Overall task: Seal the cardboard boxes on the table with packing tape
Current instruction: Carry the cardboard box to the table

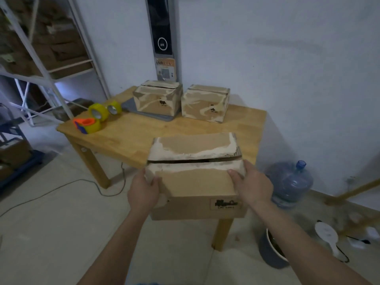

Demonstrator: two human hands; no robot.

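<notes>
- Presently both hands carry one cardboard box (195,177) at the near edge of the worktop (131,136); its front part overhangs that edge.
- Left hand (144,192): fingers curled round the box's left top corner, gripping it.
- Right hand (254,185): thumb on the top flap, fingers wrapped round the right side, gripping it.
- Top flaps closed but unsealed; a dark gap runs along the seam between them. Torn white patches line both flap edges.
- Two further boxes stand at the far edge: second box (157,97) on a grey mat (131,106), third box (205,103) just beside it to the right, apart.
- Near the left corner: two yellow tape rolls (104,111) and an orange tape dispenser (87,125), close together.
- Bare wood lies between the held box and the far boxes.
- Water bottle (290,182) stands on the floor, right of the worktop.
</notes>
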